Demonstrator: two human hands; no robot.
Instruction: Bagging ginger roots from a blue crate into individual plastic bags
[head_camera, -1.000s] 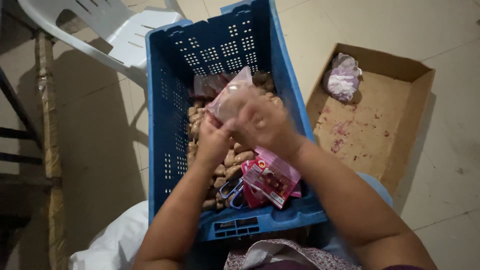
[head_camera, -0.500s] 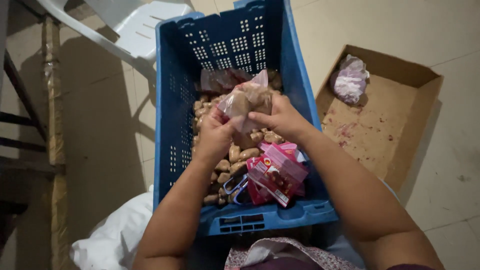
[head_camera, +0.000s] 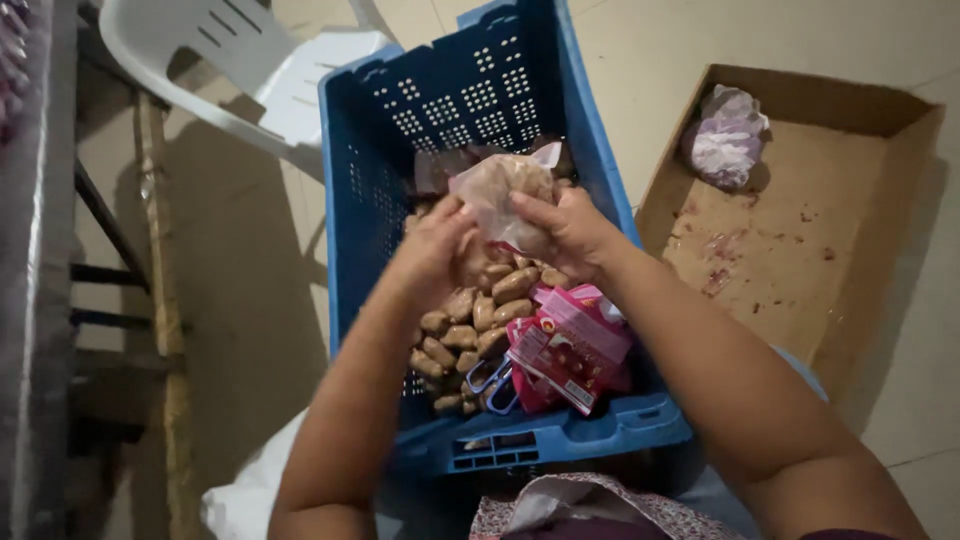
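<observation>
I see both hands up over the middle of the crate, working one small clear bag packed with brown pieces. My right hand has the bag pinched from its right side, fingers curled round the lower half, thumb on top. My left hand sits just beside it on the left, fingers closed at the bag's lower left edge, though I cannot tell how firmly it grips.

The bag's long axis runs tilted, from the hands up toward the crate's far wall, with its loose corner pointing that way. So the bag lies beyond and slightly above both grips, and the right hand carries more of it.

Below, loose pods cover the crate floor. Pink packets lie by the near right corner, scissors just left of them.
</observation>
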